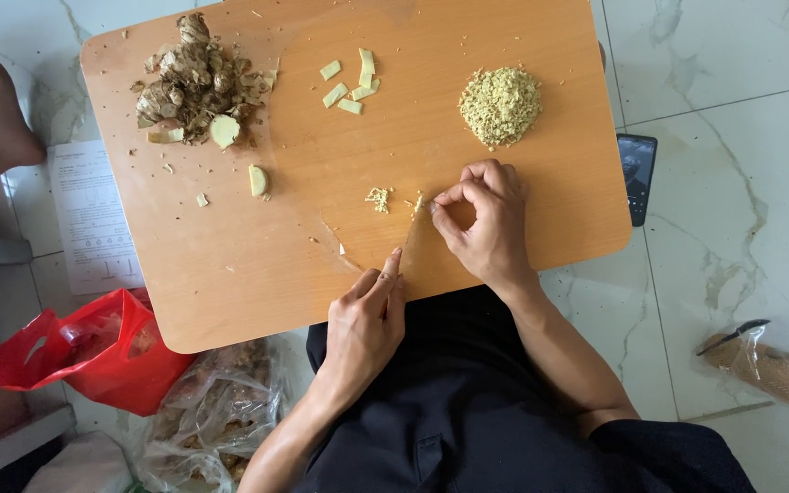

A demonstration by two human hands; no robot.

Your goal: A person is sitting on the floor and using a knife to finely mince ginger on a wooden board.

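Left hand (367, 324) gripping our knife (410, 245); right hand (486, 219) pinching a ginger sliver (418, 203) at its tip.
We are holding the blade pointing away, mid-board (230, 265); minced pile (500, 105) beyond, nothing obstructing.

You sat over a floor of pale marble-look tiles (732, 164) with grey veins and thin grout lines, lit evenly by soft daylight. A low wooden table (230, 265) with rounded corners filled the middle. At three o'clock a dark phone (637, 175) lay on the tiles, tucked against the table's edge. At four o'clock sat a clear bag (778, 370) of brownish stuff. At eight o'clock, a red bag (93, 365) beside crumpled clear plastic (216, 411); at nine, a printed sheet of paper (93, 215) on the floor.
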